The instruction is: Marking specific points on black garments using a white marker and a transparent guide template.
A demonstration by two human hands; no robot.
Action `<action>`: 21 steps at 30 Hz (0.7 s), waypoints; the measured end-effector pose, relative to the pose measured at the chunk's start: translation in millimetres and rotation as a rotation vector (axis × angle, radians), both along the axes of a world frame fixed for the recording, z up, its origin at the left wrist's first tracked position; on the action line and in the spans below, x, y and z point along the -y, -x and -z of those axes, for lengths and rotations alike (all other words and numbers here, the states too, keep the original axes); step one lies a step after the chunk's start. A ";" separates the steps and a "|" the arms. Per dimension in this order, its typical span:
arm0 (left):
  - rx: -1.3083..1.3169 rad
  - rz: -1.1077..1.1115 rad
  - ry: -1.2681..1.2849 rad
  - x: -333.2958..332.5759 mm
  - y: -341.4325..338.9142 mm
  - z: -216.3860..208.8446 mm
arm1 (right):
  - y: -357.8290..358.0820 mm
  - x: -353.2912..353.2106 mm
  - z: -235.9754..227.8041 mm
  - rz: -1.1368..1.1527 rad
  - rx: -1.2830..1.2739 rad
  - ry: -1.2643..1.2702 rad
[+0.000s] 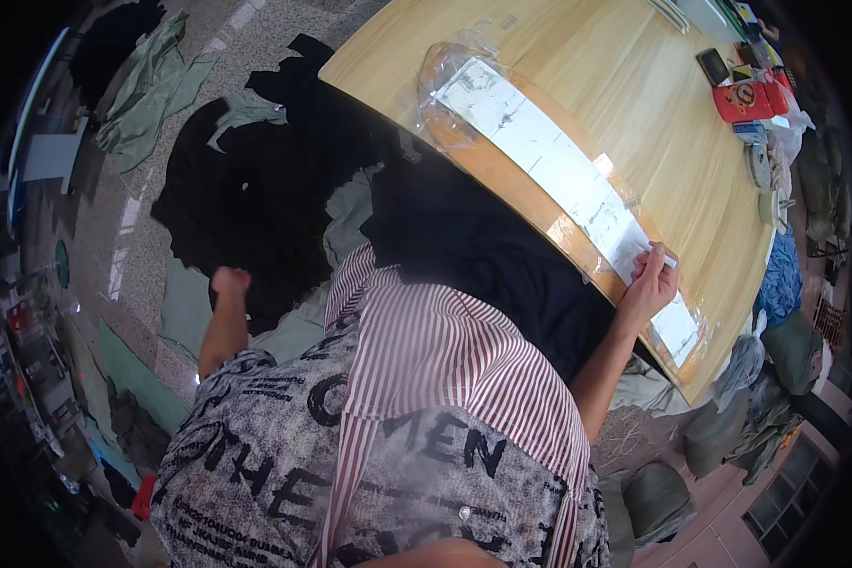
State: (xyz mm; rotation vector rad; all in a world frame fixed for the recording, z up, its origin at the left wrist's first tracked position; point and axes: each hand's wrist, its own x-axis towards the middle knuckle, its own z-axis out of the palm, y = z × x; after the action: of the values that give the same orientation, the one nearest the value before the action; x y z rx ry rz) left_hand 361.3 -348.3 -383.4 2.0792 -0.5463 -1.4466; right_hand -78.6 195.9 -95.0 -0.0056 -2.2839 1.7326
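My right hand is over the wooden table, its fingers pinched round a slim white pen-like stick. Beneath it a long white paper strip with faint markings is taped down along the table's edge. My left hand is low on the left, closed, against a heap of black cloth; what its fingers hold, if anything, is hidden. More dark cloth lies between my body and the table edge. My striped apron covers part of my lap.
Grey-green cloth lies on the speckled floor at the far left. A red pouch, a dark phone-like device and plastic bags crowd the table's right edge. Stuffed green bundles stand beyond it.
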 end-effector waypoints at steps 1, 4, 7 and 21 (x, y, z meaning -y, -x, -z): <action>-0.161 -0.030 -0.170 -18.1 -3.2 11.2 | 4.7 5.9 0.3 -0.030 0.013 0.028; -0.370 0.815 -0.223 -102.0 153.6 -68.1 | -1.9 -3.5 2.2 -0.017 -0.001 -0.001; -0.653 1.179 -0.125 -144.0 232.5 -188.3 | 0.1 -6.6 0.6 -0.041 0.007 0.105; -2.053 1.202 0.029 -264.0 336.8 -461.2 | -35.7 31.3 -58.7 -0.633 0.317 0.611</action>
State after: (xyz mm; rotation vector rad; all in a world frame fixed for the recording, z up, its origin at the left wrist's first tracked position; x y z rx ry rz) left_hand 24.5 -84.3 77.8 -0.7483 -0.7005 -2.9265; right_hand -42.9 164.6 -36.3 0.3819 -1.9602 2.8820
